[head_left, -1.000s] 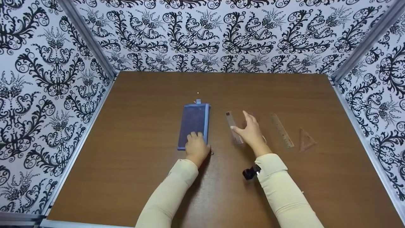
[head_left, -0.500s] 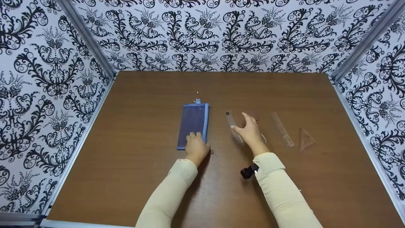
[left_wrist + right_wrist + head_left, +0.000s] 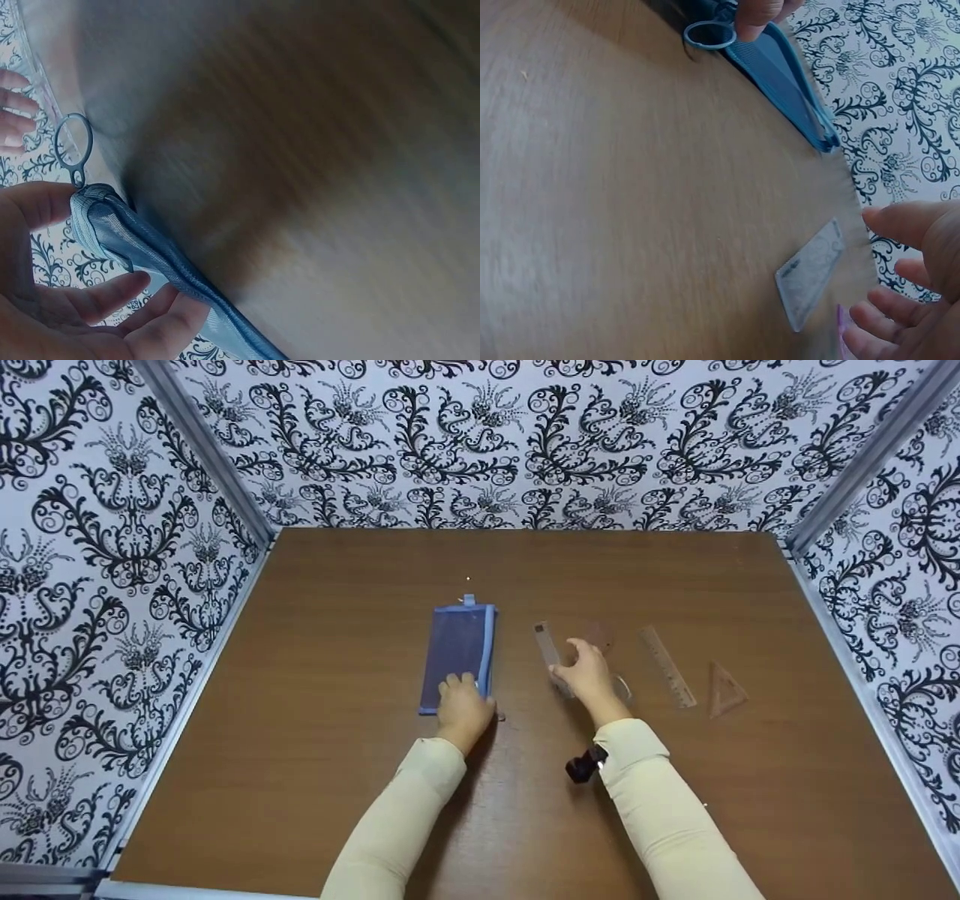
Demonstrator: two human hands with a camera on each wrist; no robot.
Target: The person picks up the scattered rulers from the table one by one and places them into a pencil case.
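A blue zip pouch (image 3: 459, 645) with a see-through dark panel lies flat left of the table's middle. My left hand (image 3: 463, 709) grips its near end, thumb at the zipper end and fingers along the edge in the left wrist view. A pull ring (image 3: 73, 142) stands out from that end. My right hand (image 3: 589, 675) hovers with thumb and fingers apart, holding nothing. Close by its thumb lies a clear ruler (image 3: 546, 643), its near part partly covered by the hand. A pinkish transparent piece (image 3: 598, 634) and a clear curved piece (image 3: 622, 688) show around the hand, partly hidden.
A second clear ruler (image 3: 667, 667) lies to the right of my right hand, and a pinkish triangular set square (image 3: 726, 691) beyond it. Patterned walls (image 3: 480, 442) edge the brown table (image 3: 337, 585). A black wrist camera (image 3: 581, 767) hangs at the right sleeve.
My right hand has drawn slightly back toward me and left, uncovering more of the pinkish piece and the curved piece. The left hand stays on the pouch, which has barely shifted.
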